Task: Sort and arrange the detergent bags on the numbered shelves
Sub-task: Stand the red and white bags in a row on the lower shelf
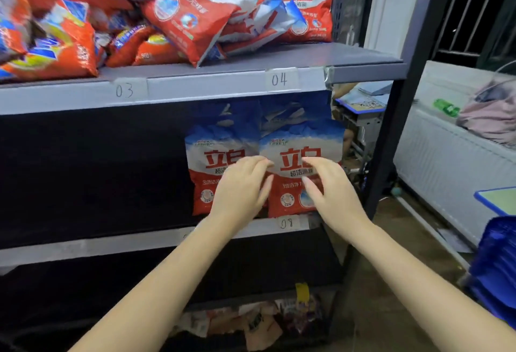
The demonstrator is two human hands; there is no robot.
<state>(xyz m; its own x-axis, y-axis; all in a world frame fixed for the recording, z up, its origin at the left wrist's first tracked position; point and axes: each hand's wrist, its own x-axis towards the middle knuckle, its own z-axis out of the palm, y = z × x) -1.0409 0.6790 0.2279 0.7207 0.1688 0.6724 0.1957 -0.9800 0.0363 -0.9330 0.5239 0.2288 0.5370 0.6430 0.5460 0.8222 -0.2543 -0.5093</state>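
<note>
Two blue, white and red detergent bags stand upright side by side on the middle shelf, above the label 08 (286,223). My left hand (240,187) lies with relaxed fingers against the seam between the left bag (215,161) and the right bag (296,145). My right hand (329,189) touches the front of the right bag with straight fingers. More bags of the same kind stand behind these two. On the upper shelf (212,86), labelled 03 and 04, lies a loose heap of orange-red bags (64,41) and several blue-white-red ones (251,8).
The dark steel shelf post (396,117) rises just right of my hands. The middle shelf left of the bags is dark. A bottom shelf holds crumpled packets (251,321). To the right stand a white chest freezer (452,150) and blue crates (497,268).
</note>
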